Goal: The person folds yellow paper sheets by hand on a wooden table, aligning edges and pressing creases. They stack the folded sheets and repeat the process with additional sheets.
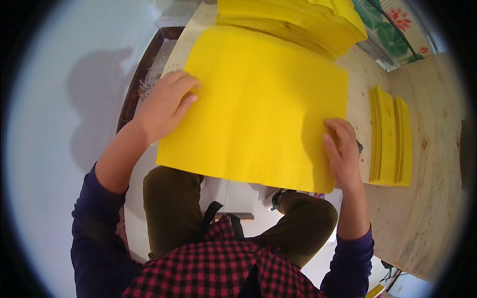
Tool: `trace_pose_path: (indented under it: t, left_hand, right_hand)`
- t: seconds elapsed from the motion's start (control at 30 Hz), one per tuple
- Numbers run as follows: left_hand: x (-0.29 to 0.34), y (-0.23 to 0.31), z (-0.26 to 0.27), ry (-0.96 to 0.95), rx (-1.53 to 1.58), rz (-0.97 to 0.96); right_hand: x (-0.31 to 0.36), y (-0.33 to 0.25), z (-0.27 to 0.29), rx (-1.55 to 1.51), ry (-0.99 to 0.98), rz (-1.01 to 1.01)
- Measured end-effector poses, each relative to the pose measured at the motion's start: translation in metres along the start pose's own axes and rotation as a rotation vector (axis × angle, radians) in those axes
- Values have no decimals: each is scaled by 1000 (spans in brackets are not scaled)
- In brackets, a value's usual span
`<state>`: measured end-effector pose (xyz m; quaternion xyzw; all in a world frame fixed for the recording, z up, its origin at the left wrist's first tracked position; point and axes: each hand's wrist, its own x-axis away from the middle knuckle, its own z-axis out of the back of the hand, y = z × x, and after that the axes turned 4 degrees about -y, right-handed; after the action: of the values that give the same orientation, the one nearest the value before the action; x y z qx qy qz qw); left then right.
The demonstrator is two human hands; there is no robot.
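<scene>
A large yellow felt-like fabric sheet [248,109] lies spread before me, faintly creased down its middle, its near edge above my knees. At its left edge, my left hand [169,102] has its thumb apart from loosely bent fingers, the fingertips over the fabric. My right hand [343,151] rests at the right edge with curved fingers and the thumb on the top side. Neither hand visibly grips the cloth. Just beyond the sheet sits a thick stack of yellow fabric [293,25], its layers uneven at the edge.
Two narrow bundles of folded yellow fabric [382,136] stand on the pale wooden table [422,149] at the right. A brown-edged tray [131,97] with clear scraps lies left, near the white wall [54,149]. A floral-patterned panel [392,35] is at the far right.
</scene>
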<state>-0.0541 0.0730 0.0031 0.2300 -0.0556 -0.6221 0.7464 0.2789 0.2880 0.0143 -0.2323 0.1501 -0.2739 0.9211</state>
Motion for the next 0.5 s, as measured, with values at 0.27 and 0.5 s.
trace_pose_path:
  t: [0.27,0.5]
  left_hand:
    - [-10,-4,1,60,-81,-39]
    - [-6,-5,-6,47,-2,32]
  right_hand:
    - [-18,5,0,121,80,-24]
    - [-15,-3,-10,147,85,-23]
